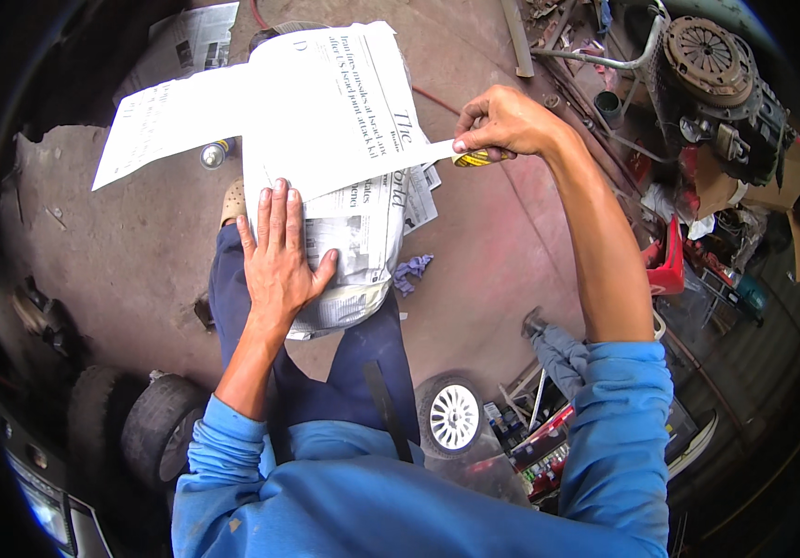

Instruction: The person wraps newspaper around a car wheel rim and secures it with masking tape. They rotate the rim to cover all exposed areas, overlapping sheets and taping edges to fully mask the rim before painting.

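Sheets of newspaper (326,102) cover a rounded object in front of me, whose own surface is mostly hidden. One sheet reaches out to the left past its edge. My left hand (279,244) lies flat on the paper with the fingers stretched out. Out to the right, my right hand (504,126) grips a roll of tape (476,158) with a yellow and black core. A pale strip of tape (433,152) runs from the roll to the right edge of the newspaper.
A spray can (216,153) stands left of the covered object. Purple crumpled cloth or paper (412,273) lies on the floor to its right. Tyres (160,428) are at lower left, a white-spoked wheel (452,416) at lower right. Machine parts (712,65) and scrap crowd the right side.
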Tool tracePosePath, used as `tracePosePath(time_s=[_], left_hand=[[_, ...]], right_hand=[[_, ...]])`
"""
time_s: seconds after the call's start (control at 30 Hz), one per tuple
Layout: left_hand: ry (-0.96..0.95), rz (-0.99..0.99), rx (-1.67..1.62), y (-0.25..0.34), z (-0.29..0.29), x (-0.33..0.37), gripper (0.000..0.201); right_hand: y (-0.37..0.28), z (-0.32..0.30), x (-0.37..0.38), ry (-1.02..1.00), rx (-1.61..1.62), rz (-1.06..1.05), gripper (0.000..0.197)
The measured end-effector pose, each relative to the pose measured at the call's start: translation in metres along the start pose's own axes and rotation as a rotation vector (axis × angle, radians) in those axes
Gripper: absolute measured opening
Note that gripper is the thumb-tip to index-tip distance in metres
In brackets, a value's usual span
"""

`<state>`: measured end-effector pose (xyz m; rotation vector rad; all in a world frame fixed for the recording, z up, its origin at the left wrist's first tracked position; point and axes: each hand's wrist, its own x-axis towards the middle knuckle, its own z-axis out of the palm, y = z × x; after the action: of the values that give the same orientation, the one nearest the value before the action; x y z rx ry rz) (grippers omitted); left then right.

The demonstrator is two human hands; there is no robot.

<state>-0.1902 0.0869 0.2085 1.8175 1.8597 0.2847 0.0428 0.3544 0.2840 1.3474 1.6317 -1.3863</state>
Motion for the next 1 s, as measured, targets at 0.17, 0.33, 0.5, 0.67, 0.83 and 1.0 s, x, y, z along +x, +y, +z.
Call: tracePosePath(time_s=[0.17, 0.33, 0.5, 0.67, 0.83, 1.0], left_hand=[[0.025, 0.014, 0.015, -0.001, 0.002, 0.001, 0.09], [0.011, 0.03, 0.032, -0.001, 0.002, 0.001, 0.091], [-0.005, 0.035, 0.04, -0.001, 0.001, 0.001, 0.091], [0.011, 0.047, 0.049, -0.002, 0.002, 0.002, 0.089], [0.034, 0.046, 0.035, -0.003, 0.003, 0.0, 0.089], [0.03, 0.047, 0.045, -0.005, 0.004, 0.0, 0.09]], right_hand=[[0.03, 0.011, 0.024, -0.063, 0.154, -0.067, 0.022], [0.05, 0.019, 0.048, -0.148, 0.271, -0.049, 0.024], [0.064, 0.027, 0.064, -0.219, 0.366, -0.037, 0.028], [0.071, 0.028, 0.08, -0.275, 0.375, -0.03, 0.03], [0.078, 0.033, 0.089, -0.302, 0.442, -0.061, 0.024], [0.084, 0.043, 0.08, -0.276, 0.655, -0.134, 0.02]])
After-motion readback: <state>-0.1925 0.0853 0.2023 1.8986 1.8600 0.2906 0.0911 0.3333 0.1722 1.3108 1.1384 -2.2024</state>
